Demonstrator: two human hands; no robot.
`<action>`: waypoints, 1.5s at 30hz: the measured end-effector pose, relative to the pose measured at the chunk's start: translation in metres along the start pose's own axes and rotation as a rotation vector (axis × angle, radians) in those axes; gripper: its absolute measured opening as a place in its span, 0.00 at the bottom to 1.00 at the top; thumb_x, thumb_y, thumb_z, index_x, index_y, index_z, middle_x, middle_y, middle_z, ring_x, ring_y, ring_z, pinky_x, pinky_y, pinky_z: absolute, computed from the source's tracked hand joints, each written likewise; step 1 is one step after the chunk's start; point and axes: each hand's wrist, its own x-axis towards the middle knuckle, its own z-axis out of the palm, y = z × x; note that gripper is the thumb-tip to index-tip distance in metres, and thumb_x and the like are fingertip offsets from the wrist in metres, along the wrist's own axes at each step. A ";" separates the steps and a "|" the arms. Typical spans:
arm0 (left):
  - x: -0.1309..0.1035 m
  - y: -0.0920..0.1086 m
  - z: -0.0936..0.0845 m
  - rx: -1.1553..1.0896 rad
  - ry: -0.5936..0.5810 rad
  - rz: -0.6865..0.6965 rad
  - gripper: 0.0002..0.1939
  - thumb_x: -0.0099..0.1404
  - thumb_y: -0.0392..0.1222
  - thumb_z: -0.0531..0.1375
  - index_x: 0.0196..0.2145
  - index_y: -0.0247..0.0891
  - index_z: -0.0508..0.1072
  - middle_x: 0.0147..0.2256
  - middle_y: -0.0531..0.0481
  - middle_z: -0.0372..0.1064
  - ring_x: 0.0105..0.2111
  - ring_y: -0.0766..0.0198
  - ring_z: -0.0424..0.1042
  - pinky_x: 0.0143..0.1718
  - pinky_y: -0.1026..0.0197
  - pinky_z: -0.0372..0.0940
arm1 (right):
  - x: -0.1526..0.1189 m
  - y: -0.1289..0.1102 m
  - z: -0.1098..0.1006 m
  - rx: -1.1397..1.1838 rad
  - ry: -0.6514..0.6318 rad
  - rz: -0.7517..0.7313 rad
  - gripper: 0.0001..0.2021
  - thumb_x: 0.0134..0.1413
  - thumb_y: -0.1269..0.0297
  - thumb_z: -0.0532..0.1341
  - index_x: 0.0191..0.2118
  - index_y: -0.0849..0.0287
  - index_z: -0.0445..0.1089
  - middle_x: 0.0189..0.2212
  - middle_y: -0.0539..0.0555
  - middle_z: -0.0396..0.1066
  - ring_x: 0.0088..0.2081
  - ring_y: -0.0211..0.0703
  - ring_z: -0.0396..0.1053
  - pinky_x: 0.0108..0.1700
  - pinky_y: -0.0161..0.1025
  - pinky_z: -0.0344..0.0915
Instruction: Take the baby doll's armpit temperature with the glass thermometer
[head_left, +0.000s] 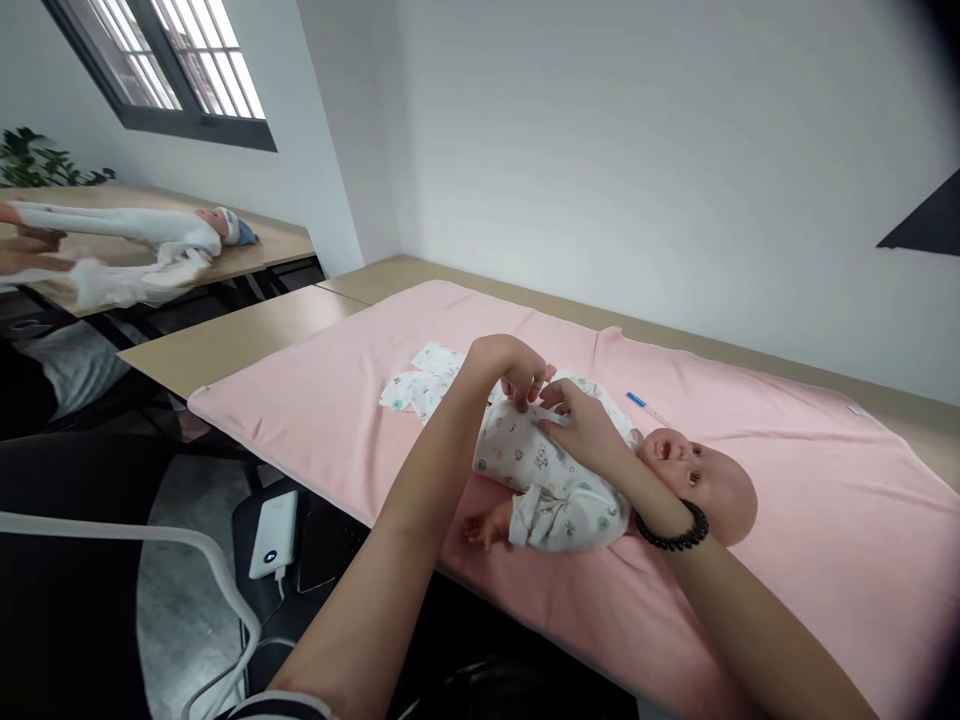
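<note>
The doll (pixel 724 495) lies face up on the pink blanket (pixel 810 500), which likely cushions it on the table (pixel 247 335). Your left hand (pixel 514 368) bunches its fingers at the shirt (pixel 517 450); your right hand (pixel 585 425) curls narrowly over the chest, seemingly steadying the cloth. Whether either grips fabric cannot be told. A blue-tipped stick (pixel 636 400) lies beyond.

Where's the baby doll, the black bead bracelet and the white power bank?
Baby doll (pixel 553 476): head view, on its shirt front.
Bead bracelet (pixel 673 544): head view, on its beads.
Power bank (pixel 274 530): head view, on its white case.
</note>
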 end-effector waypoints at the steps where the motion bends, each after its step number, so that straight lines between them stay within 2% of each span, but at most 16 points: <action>1: 0.001 -0.001 0.000 -0.004 -0.001 0.004 0.23 0.48 0.46 0.71 0.42 0.40 0.75 0.48 0.46 0.76 0.44 0.54 0.75 0.46 0.53 0.71 | 0.000 0.000 0.000 -0.023 0.004 -0.003 0.15 0.50 0.76 0.62 0.43 0.56 0.66 0.41 0.51 0.74 0.42 0.44 0.71 0.45 0.41 0.66; 5: 0.002 -0.001 0.001 -0.028 -0.035 0.034 0.24 0.44 0.46 0.72 0.40 0.41 0.76 0.48 0.47 0.76 0.44 0.53 0.75 0.46 0.53 0.70 | 0.000 0.001 -0.001 -0.056 -0.005 -0.041 0.15 0.50 0.77 0.61 0.43 0.57 0.67 0.39 0.51 0.74 0.40 0.43 0.70 0.43 0.39 0.65; 9: 0.006 0.001 0.002 -0.004 -0.114 0.037 0.24 0.40 0.47 0.74 0.37 0.40 0.77 0.42 0.48 0.77 0.41 0.53 0.75 0.44 0.53 0.71 | -0.001 -0.004 -0.005 -0.064 -0.092 -0.068 0.13 0.51 0.75 0.62 0.44 0.56 0.71 0.40 0.50 0.76 0.40 0.42 0.72 0.43 0.38 0.65; 12: 0.009 0.003 0.003 0.009 -0.115 0.026 0.28 0.36 0.46 0.75 0.38 0.41 0.78 0.38 0.49 0.77 0.39 0.53 0.75 0.42 0.53 0.72 | -0.002 -0.010 -0.007 -0.064 -0.128 -0.047 0.11 0.54 0.71 0.63 0.44 0.56 0.74 0.41 0.50 0.77 0.41 0.44 0.73 0.43 0.39 0.66; 14: 0.010 0.004 0.003 0.015 -0.112 0.011 0.30 0.35 0.45 0.75 0.40 0.41 0.77 0.37 0.48 0.77 0.39 0.53 0.75 0.42 0.53 0.72 | -0.003 -0.014 -0.007 -0.072 -0.129 -0.056 0.11 0.55 0.73 0.61 0.43 0.56 0.75 0.40 0.50 0.78 0.41 0.44 0.74 0.44 0.39 0.66; 18: 0.009 0.008 0.004 0.026 -0.090 -0.045 0.32 0.39 0.45 0.75 0.44 0.42 0.77 0.38 0.47 0.78 0.41 0.52 0.75 0.44 0.51 0.72 | -0.002 -0.014 -0.003 -0.202 -0.096 -0.100 0.13 0.55 0.78 0.60 0.42 0.59 0.77 0.40 0.54 0.77 0.43 0.46 0.73 0.46 0.40 0.65; 24: 0.008 0.009 0.004 0.016 -0.050 -0.059 0.31 0.41 0.45 0.74 0.46 0.44 0.76 0.41 0.47 0.78 0.47 0.51 0.74 0.49 0.51 0.71 | 0.000 -0.007 -0.001 -0.291 -0.089 -0.074 0.14 0.56 0.77 0.60 0.47 0.62 0.77 0.43 0.58 0.77 0.44 0.47 0.73 0.50 0.41 0.66; 29: 0.012 0.009 0.003 0.043 -0.047 -0.030 0.27 0.41 0.45 0.73 0.42 0.42 0.77 0.43 0.46 0.77 0.46 0.50 0.74 0.49 0.48 0.70 | 0.000 -0.009 -0.002 -0.265 -0.083 -0.026 0.13 0.56 0.75 0.61 0.45 0.62 0.78 0.40 0.57 0.78 0.43 0.48 0.74 0.48 0.42 0.66; 33: 0.015 0.009 0.003 0.053 -0.052 -0.017 0.26 0.40 0.46 0.74 0.39 0.41 0.77 0.44 0.45 0.77 0.44 0.49 0.74 0.48 0.48 0.70 | 0.000 -0.007 -0.001 -0.231 -0.071 -0.046 0.09 0.58 0.71 0.62 0.42 0.60 0.79 0.39 0.56 0.79 0.42 0.48 0.74 0.46 0.41 0.66; 39: 0.015 0.011 0.003 0.049 -0.078 -0.015 0.25 0.42 0.44 0.73 0.40 0.39 0.78 0.45 0.44 0.77 0.44 0.50 0.74 0.48 0.48 0.71 | 0.000 -0.006 0.001 -0.351 -0.103 -0.032 0.12 0.58 0.74 0.61 0.45 0.60 0.78 0.41 0.59 0.76 0.43 0.50 0.72 0.47 0.42 0.63; 45: 0.016 0.014 0.005 0.095 -0.057 -0.035 0.24 0.43 0.43 0.72 0.40 0.39 0.77 0.45 0.44 0.76 0.42 0.52 0.74 0.48 0.47 0.71 | -0.002 -0.007 0.006 -0.426 -0.131 0.014 0.15 0.61 0.74 0.56 0.50 0.68 0.75 0.44 0.65 0.72 0.47 0.54 0.70 0.49 0.43 0.62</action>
